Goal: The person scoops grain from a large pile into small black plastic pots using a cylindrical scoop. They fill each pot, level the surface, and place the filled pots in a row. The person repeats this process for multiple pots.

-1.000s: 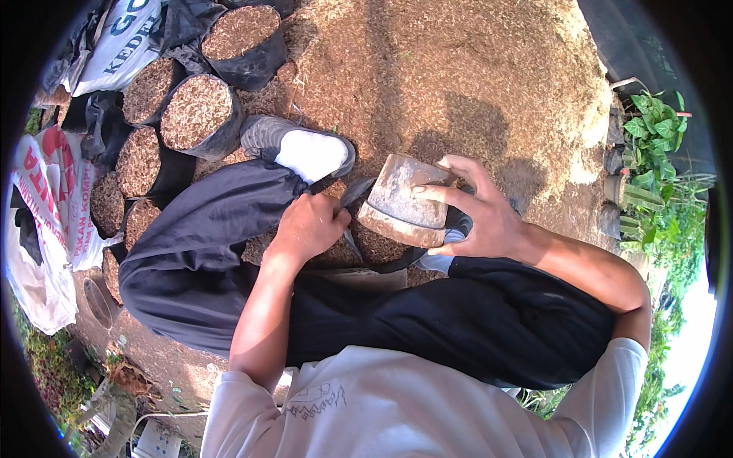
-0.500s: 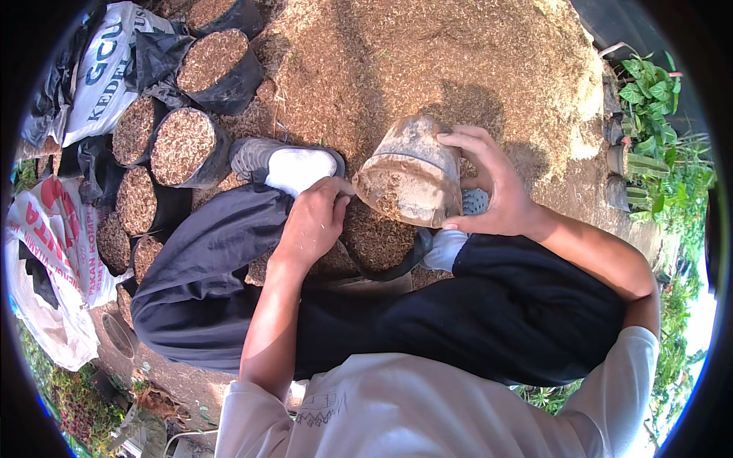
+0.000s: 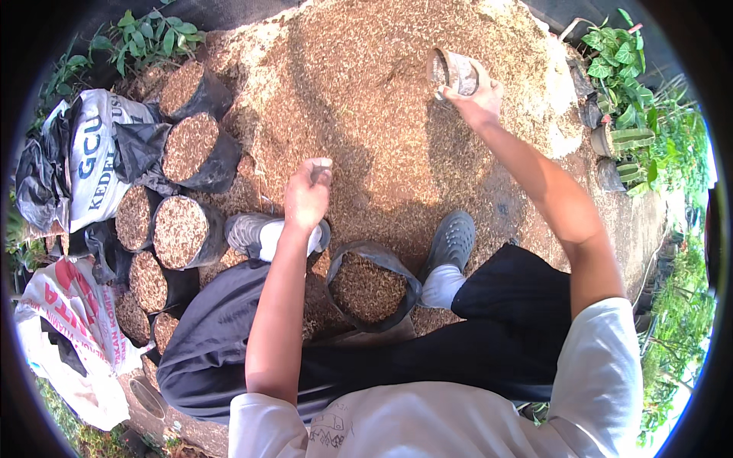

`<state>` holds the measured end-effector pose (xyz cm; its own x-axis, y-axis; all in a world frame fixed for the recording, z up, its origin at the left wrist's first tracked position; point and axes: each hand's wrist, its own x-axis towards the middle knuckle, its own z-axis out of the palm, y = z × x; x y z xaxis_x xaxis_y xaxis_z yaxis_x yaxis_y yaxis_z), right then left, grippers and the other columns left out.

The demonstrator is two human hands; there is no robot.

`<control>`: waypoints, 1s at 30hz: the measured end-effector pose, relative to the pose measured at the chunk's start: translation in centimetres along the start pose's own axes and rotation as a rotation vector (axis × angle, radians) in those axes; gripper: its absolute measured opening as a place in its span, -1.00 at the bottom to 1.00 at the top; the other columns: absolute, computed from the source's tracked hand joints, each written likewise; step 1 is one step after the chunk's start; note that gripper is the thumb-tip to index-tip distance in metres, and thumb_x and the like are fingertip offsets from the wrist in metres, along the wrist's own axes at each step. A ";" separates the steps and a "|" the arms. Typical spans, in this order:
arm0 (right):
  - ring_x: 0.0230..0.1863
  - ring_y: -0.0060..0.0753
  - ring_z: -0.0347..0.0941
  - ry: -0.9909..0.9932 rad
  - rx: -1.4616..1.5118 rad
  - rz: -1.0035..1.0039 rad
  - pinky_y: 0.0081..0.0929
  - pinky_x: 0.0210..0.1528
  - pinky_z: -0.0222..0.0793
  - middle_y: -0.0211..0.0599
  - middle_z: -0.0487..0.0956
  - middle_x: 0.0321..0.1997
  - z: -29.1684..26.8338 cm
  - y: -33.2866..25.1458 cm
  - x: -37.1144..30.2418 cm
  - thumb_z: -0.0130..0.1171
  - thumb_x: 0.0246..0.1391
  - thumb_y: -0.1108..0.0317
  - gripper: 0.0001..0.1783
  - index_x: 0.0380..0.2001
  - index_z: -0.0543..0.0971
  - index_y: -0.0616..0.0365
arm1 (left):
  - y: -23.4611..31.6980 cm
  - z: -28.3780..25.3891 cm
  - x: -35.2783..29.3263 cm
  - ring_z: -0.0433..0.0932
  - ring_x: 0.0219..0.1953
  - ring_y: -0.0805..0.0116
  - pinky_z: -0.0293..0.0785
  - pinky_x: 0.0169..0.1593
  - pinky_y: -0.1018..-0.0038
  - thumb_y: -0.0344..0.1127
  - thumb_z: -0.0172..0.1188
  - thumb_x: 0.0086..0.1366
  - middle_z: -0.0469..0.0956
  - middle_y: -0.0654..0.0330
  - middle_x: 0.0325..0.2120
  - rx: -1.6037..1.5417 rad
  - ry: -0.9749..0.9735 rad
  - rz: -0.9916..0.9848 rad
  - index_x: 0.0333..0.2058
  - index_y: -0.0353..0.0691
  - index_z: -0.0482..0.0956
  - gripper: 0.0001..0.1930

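A dirt-smeared plastic tub (image 3: 460, 74) is tipped on its side over the far part of a large heap of brown shavings-like material (image 3: 382, 137), its mouth turned left. My right hand (image 3: 482, 98) grips it with fingers and thumb around its side. My left hand (image 3: 307, 197) hovers over the heap's near left part, fingers curled in, with nothing visible in them. Between my feet stands a black plastic grow bag (image 3: 372, 288), its rim folded open, partly filled with the same brown material. Neither hand touches the bag.
Several filled black grow bags (image 3: 187, 233) crowd the left side beside a white printed sack (image 3: 99, 164) and a red-and-white sack (image 3: 76, 313). My shoes (image 3: 450, 243) flank the middle bag. Leafy plants (image 3: 617, 53) and small pots line the right edge.
My right hand has carried the tub from above the grow bag out to the heap's far part. My left hand has moved up and away from the bag, uncovering its mouth.
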<state>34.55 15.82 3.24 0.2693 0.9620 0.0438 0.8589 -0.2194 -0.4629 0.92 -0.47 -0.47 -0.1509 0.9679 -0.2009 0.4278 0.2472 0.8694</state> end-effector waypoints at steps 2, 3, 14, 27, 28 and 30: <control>0.36 -0.15 0.23 0.127 0.127 0.040 -0.21 0.50 0.22 -0.04 0.39 0.35 2.9 0.3 1.8 0.66 -0.06 -0.06 0.16 0.53 0.27 -0.02 | -1.0 1.3 0.3 0.72 0.03 0.21 0.57 0.17 0.34 -0.34 0.18 0.51 0.75 -0.01 -0.03 -0.148 -0.012 -0.046 0.12 -0.31 0.59 -0.71; 0.36 -0.12 0.23 0.051 0.238 0.132 -0.21 0.49 0.27 -0.03 0.28 0.37 4.2 0.6 2.0 0.65 -0.05 -0.02 0.12 0.51 0.29 0.00 | -1.5 1.7 -0.2 0.70 0.09 0.21 0.55 0.22 0.34 -0.35 0.17 0.53 0.73 -0.01 0.02 -0.194 -0.019 -0.093 0.16 -0.34 0.55 -0.69; 0.48 0.09 0.19 0.059 0.415 0.109 -0.05 0.59 0.25 0.02 0.10 0.43 12.1 -4.1 -5.6 0.70 -0.11 0.09 0.14 0.51 0.32 -0.03 | -2.1 0.0 -4.3 0.64 0.19 0.23 0.48 0.32 0.36 -0.49 0.13 0.55 0.69 -0.02 0.09 -0.408 -0.062 -0.127 0.19 -0.36 0.51 -0.71; 0.38 -0.08 0.44 -0.432 1.349 0.478 -0.10 0.44 0.52 -0.02 0.30 0.50 5.7 -3.8 -7.6 0.17 0.41 0.18 -0.13 0.63 0.02 -0.02 | -1.2 -3.5 -6.7 0.64 0.17 0.27 0.49 0.29 0.38 -0.37 0.18 0.56 0.69 -0.01 0.09 -0.420 -0.094 -0.117 0.19 -0.34 0.55 -0.68; 0.40 -0.09 0.42 -0.458 1.283 0.481 -0.10 0.46 0.50 0.00 0.28 0.50 4.5 -4.0 -7.9 0.18 0.41 0.19 -0.12 0.63 0.01 -0.03 | -0.8 -3.7 -6.8 0.66 0.17 0.25 0.51 0.27 0.38 -0.36 0.21 0.54 0.70 -0.03 0.08 -0.432 -0.094 -0.117 0.19 -0.33 0.54 -0.67; 0.46 -0.02 0.35 -0.588 1.191 0.442 0.01 0.53 0.40 0.08 0.18 0.54 1.7 -4.3 -8.6 0.20 0.41 0.17 -0.09 0.64 -0.03 -0.03 | 0.1 -4.4 -7.2 0.67 0.16 0.24 0.53 0.25 0.37 -0.35 0.23 0.53 0.70 -0.04 0.07 -0.346 -0.123 -0.081 0.19 -0.35 0.54 -0.66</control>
<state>27.80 8.80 3.39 -0.0573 0.8419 -0.5365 -0.2092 -0.5356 -0.8181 -1.86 -7.65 3.01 -0.0542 0.9494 -0.3095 0.0894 0.3133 0.9454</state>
